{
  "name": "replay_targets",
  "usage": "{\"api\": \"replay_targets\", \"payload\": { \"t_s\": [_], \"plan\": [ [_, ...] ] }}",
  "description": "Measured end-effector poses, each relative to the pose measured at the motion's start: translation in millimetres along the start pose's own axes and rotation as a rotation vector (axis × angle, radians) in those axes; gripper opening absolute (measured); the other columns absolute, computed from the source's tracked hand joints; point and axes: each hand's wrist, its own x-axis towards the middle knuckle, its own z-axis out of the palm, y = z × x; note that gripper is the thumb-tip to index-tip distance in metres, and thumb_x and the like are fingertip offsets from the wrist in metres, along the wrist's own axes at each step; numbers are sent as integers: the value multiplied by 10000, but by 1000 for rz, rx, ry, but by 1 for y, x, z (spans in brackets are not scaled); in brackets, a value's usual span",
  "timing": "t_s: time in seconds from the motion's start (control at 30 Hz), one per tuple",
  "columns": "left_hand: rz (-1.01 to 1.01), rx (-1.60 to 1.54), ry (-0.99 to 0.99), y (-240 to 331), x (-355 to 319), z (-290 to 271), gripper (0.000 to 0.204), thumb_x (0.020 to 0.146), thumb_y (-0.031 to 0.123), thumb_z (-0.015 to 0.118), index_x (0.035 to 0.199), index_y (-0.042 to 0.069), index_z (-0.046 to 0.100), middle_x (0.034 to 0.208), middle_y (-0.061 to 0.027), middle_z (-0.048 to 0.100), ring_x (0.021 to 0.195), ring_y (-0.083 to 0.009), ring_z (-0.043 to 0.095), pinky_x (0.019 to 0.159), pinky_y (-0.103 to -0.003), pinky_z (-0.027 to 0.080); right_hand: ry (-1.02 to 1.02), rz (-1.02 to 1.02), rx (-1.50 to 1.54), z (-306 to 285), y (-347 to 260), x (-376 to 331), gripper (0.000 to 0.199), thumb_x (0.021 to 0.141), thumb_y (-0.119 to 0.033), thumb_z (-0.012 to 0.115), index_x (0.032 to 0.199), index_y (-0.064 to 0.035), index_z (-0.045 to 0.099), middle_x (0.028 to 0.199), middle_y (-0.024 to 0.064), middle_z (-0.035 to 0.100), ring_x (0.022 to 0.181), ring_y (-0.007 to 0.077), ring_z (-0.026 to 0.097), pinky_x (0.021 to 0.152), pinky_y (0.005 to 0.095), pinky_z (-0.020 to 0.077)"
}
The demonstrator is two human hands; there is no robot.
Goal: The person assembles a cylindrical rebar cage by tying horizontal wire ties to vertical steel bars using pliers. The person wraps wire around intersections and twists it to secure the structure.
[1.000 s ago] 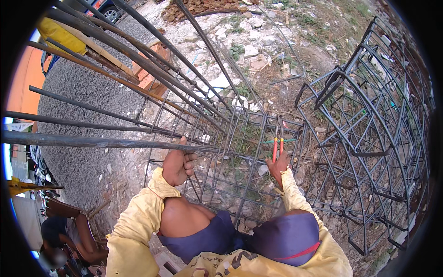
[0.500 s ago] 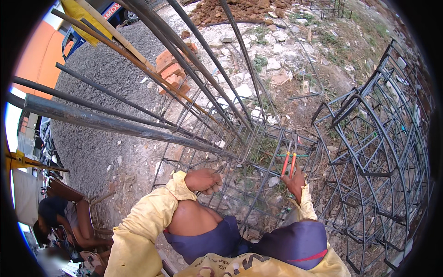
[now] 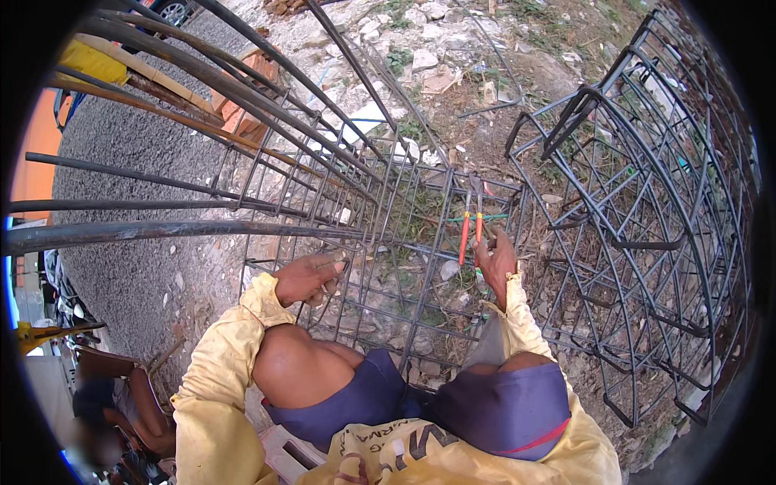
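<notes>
My right hand [image 3: 497,263] is closed on the orange-red handles of a pair of end-cutting pincers [image 3: 466,234], whose dark metal jaws point away from me over the steel bars. In front of my knees lies a cage of thin rebar [image 3: 416,303], its rods crossing stirrups. My left hand [image 3: 309,280] is over the cage's left side, fingers curled together near a bar. Whatever those fingers pinch, if anything, is too small to make out. A green strand [image 3: 495,217] runs crosswise by the pincers.
Long steel bars [image 3: 186,233] slant up to the left over a grey gravel heap [image 3: 121,182]. Stacked bricks [image 3: 242,101] stand behind them. Another rebar cage [image 3: 622,218] fills the right side. A person [image 3: 129,404] sits at lower left; rubble [image 3: 424,58] lies ahead.
The view has tilted and shifted, so the cages sit higher and further left. My left hand's fingers have loosened slightly from a tighter curl. The pincers stay in my right hand.
</notes>
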Motion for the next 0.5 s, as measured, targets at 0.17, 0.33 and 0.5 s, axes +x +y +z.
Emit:
{"api": "replay_targets", "payload": {
  "t_s": [0.17,0.33,0.5],
  "plan": [
    [-35,-740,72,-82,61,-22,354,1014,434,516,1111,106,605,742,12,574,575,-103,522,610,-318,530,-23,11,35,2,-19,26,858,781,-307,791,1433,55,367,1200,278,569,1100,394,568,943,452,457],
    [125,-1347,149,-166,117,24,338,1013,415,524,1144,109,585,765,-11,565,645,-161,563,760,-442,566,-85,21,144,32,-9,55,1097,698,-278,872,1471,126,207,1351,376,433,1277,439,469,1073,456,396],
    [-78,-1163,318,-195,123,63,317,1016,390,509,1157,111,563,767,-11,528,727,-179,575,829,-486,551,-146,30,106,43,4,64,875,774,-211,792,1441,32,281,1010,174,588,853,263,623,757,385,528]
  ]
}}
